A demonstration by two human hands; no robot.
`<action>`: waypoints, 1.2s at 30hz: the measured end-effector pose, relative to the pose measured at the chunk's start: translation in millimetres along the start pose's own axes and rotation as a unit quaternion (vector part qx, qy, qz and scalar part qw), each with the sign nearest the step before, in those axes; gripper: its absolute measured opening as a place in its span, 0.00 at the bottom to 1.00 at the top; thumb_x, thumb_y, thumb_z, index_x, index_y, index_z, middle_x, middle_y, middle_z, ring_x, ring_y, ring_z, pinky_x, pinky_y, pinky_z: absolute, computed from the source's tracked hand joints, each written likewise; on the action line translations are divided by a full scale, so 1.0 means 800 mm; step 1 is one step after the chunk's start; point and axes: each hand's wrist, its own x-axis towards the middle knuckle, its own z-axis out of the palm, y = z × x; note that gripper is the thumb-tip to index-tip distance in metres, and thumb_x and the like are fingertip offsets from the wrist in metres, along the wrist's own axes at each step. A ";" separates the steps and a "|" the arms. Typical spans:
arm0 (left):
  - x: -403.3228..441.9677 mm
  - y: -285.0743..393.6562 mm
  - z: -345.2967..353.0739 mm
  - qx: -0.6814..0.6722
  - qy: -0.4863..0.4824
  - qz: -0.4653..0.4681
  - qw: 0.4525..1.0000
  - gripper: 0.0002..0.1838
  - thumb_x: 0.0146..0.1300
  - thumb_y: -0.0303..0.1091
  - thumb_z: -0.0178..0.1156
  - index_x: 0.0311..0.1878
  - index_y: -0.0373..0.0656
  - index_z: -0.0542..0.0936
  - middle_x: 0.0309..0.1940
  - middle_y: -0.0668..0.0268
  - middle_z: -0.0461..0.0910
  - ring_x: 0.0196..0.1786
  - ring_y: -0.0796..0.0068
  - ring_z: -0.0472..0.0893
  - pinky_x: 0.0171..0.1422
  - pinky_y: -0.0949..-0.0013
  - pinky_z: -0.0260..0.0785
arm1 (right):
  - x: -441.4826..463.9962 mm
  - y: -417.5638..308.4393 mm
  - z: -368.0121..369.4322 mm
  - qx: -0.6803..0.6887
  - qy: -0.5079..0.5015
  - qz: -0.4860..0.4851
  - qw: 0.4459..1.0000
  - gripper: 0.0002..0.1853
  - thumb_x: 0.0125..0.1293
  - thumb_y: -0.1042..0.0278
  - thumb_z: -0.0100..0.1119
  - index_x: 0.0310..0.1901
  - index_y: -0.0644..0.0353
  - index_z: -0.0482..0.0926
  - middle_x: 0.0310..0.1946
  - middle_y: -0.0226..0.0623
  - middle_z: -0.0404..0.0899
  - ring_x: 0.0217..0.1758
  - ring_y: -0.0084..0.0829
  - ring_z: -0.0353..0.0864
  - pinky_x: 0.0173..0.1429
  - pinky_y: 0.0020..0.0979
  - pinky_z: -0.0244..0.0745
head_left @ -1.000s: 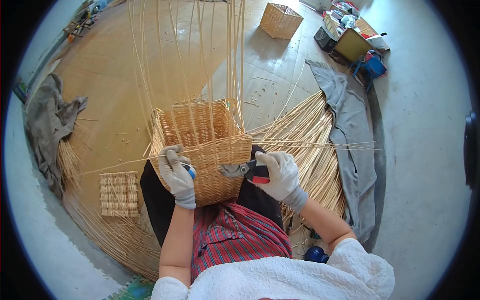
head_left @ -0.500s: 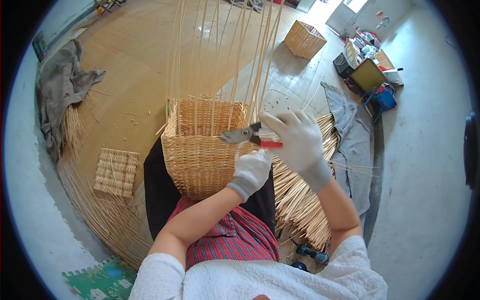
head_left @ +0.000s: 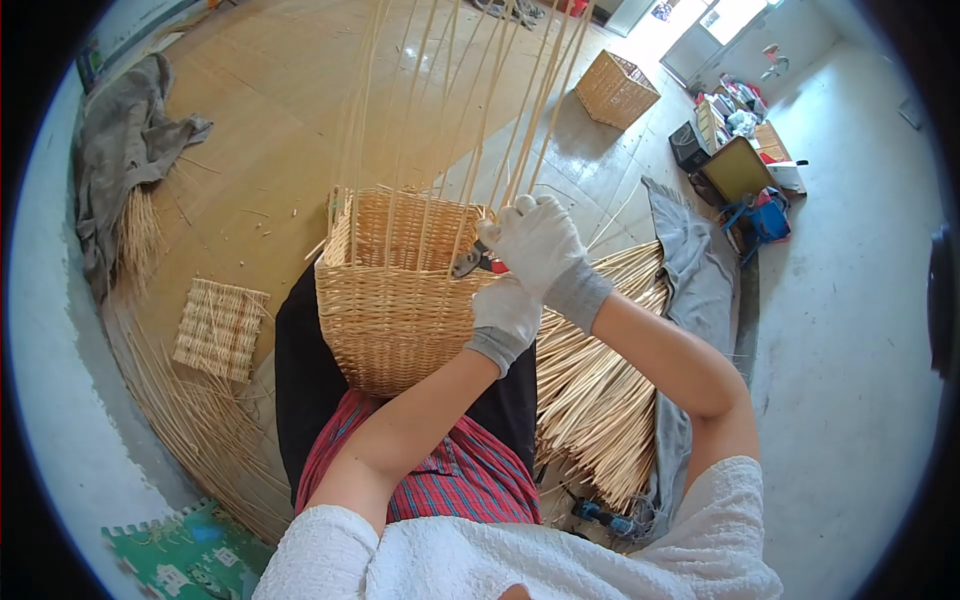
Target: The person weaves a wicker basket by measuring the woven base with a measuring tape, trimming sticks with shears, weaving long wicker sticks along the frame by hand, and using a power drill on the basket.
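A woven wicker basket [head_left: 395, 325] sits on my lap, with tall upright canes [head_left: 480, 130] rising from its rim. My right hand [head_left: 535, 245], in a white glove, is closed around pruning shears [head_left: 466, 263] with red handles. Their blades lie at the right part of the front rim, beside the base of an upright; whether they touch a cane is unclear. Just below, my gloved left hand [head_left: 505, 312] is closed against the basket's right front corner. What its fingers pinch is hidden.
A bundle of canes [head_left: 600, 390] lies at my right beside a grey cloth [head_left: 695, 270]. At left are a flat woven panel [head_left: 222, 328] and loose canes [head_left: 190, 420]. Another basket [head_left: 616, 90] stands further off. A drill [head_left: 602, 514] lies near my right side.
My right hand has come down and left with the shears, from above the left hand to the rim. The left hand stays at the basket's corner. The view has shifted slightly.
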 end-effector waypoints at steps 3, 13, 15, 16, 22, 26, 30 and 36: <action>-0.012 0.004 -0.012 0.123 -0.067 0.095 0.985 0.06 0.60 0.33 0.57 0.37 0.46 0.82 0.40 0.60 0.85 0.36 0.58 0.85 0.38 0.56 0.78 | -0.012 0.009 -0.002 0.068 -0.078 -0.010 0.995 0.12 0.63 0.64 0.60 0.48 0.48 0.81 0.41 0.26 0.82 0.51 0.31 0.80 0.51 0.35 0.74; -0.034 0.038 0.026 0.011 -0.123 0.096 0.988 0.25 0.70 0.36 0.49 0.69 0.48 0.60 0.42 0.55 0.83 0.32 0.59 0.85 0.33 0.52 0.75 | -0.089 0.079 0.033 0.026 -0.075 0.071 0.994 0.17 0.62 0.66 0.59 0.52 0.37 0.82 0.41 0.30 0.82 0.52 0.34 0.81 0.52 0.35 0.76; -0.033 0.041 0.029 0.036 -0.226 0.042 0.973 0.40 0.74 0.42 0.46 0.81 0.50 0.38 0.28 0.54 0.85 0.29 0.56 0.85 0.33 0.51 0.74 | -0.089 0.077 0.039 0.016 -0.076 0.058 0.995 0.18 0.62 0.67 0.59 0.53 0.37 0.81 0.42 0.30 0.81 0.52 0.33 0.81 0.52 0.35 0.76; -0.034 0.040 0.035 0.038 -0.227 0.042 0.972 0.40 0.74 0.42 0.46 0.81 0.50 0.38 0.28 0.54 0.85 0.29 0.56 0.85 0.33 0.51 0.74 | -0.088 0.075 0.040 0.015 -0.085 0.052 0.995 0.19 0.62 0.67 0.59 0.55 0.36 0.81 0.42 0.30 0.81 0.53 0.33 0.80 0.53 0.34 0.76; -0.036 0.032 0.052 0.051 -0.171 0.049 0.983 0.37 0.76 0.43 0.44 0.80 0.45 0.42 0.28 0.55 0.85 0.30 0.56 0.86 0.34 0.51 0.75 | -0.084 0.067 0.044 0.037 -0.109 0.048 0.992 0.19 0.63 0.65 0.60 0.56 0.36 0.80 0.43 0.30 0.81 0.53 0.32 0.80 0.53 0.34 0.76; -0.049 0.026 0.037 0.021 -0.106 0.132 0.985 0.23 0.68 0.34 0.51 0.66 0.43 0.67 0.34 0.60 0.84 0.33 0.59 0.85 0.32 0.54 0.75 | -0.083 0.065 0.057 0.035 -0.098 0.046 0.994 0.18 0.61 0.64 0.62 0.54 0.38 0.81 0.42 0.30 0.82 0.53 0.32 0.81 0.52 0.33 0.77; -0.070 -0.003 0.002 0.081 -0.050 0.301 0.949 0.11 0.67 0.33 0.52 0.50 0.45 0.75 0.36 0.66 0.81 0.34 0.63 0.85 0.31 0.60 0.77 | -0.091 0.067 0.071 0.041 -0.054 0.051 0.996 0.16 0.59 0.64 0.64 0.50 0.40 0.83 0.37 0.31 0.83 0.47 0.34 0.83 0.49 0.34 0.79; -0.069 -0.079 -0.051 0.186 0.047 0.190 0.963 0.39 0.60 0.27 0.55 0.77 0.57 0.61 0.56 0.58 0.77 0.31 0.68 0.82 0.30 0.63 0.77 | -0.178 0.056 0.067 0.392 -0.082 0.122 0.908 0.14 0.57 0.55 0.68 0.44 0.47 0.85 0.29 0.35 0.86 0.35 0.35 0.87 0.42 0.36 0.82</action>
